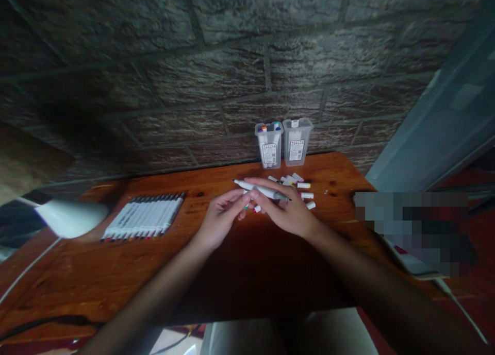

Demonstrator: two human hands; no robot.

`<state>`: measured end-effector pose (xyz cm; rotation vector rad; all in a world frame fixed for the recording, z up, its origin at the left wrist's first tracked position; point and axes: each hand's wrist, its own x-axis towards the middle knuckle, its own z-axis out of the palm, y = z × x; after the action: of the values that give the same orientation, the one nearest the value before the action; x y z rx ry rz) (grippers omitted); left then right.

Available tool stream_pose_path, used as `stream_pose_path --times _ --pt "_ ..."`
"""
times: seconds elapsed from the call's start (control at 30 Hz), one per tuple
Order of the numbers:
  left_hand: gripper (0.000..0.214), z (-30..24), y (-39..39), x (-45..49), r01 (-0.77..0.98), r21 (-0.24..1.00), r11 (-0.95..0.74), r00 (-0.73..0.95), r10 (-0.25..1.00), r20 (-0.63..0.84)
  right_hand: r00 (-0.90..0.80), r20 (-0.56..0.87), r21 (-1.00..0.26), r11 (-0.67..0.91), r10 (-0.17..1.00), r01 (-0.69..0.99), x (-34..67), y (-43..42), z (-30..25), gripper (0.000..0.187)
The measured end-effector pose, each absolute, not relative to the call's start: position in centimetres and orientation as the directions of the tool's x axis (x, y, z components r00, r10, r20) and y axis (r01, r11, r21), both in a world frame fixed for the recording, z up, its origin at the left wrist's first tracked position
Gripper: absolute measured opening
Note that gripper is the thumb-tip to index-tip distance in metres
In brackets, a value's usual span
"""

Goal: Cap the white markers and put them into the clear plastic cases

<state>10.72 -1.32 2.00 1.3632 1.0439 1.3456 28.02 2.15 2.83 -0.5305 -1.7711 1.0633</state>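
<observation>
My right hand [288,208] is closed around a white-and-grey marker [266,191]. The marker lies slantwise across the fingers, and dark tips show at both of its ends. Close beside it, my left hand [222,216] pinches a small marker cap [246,206] with a green end, mostly hidden by the fingers. The two hands meet at the thumbs above the table. Just beyond them several loose white caps [303,185] with coloured ends are scattered, and a red-ended cap [258,209] shows between the hands.
Uncapped markers [145,217] lie in a neat row at left, near a white lamp [73,217]. Against the brick wall stand a clear case [269,146] with several markers and a second clear case [297,142]. A blurred-out object sits at the wooden table's [247,272] right edge.
</observation>
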Motion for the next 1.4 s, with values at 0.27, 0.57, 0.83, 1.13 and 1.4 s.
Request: stream_pose_path --times 0.27,0.57,0.83,1.13,1.4 --pt "0.025 1.98 -1.27 10.67 -0.019 0.974 -0.225 -0.001 0.974 0.225 -0.434 0.509 -0.850 0.514 0.744 -0.116 28.04 2.15 2.77 0.034" --pt "0.025 2.30 -1.35 10.85 -0.005 0.971 -0.238 -0.027 0.971 0.238 -0.433 0.483 -0.867 0.486 0.761 -0.113 27.99 2.22 2.80 0.035" --pt "0.025 2.21 -1.29 10.61 0.004 0.970 -0.244 -0.045 0.969 0.244 -0.417 0.447 -0.887 0.453 0.791 -0.091 28.05 2.01 3.18 0.034" --pt "0.024 2.39 -1.34 10.57 0.031 0.968 -0.248 -0.055 0.967 0.250 -0.423 0.406 -0.912 0.391 0.810 -0.127 28.00 2.06 3.26 0.036" --pt "0.025 2.44 -1.36 10.69 0.047 0.969 -0.243 -0.036 0.969 0.245 -0.421 0.381 -0.924 0.360 0.823 -0.132 28.10 1.96 3.58 0.034"
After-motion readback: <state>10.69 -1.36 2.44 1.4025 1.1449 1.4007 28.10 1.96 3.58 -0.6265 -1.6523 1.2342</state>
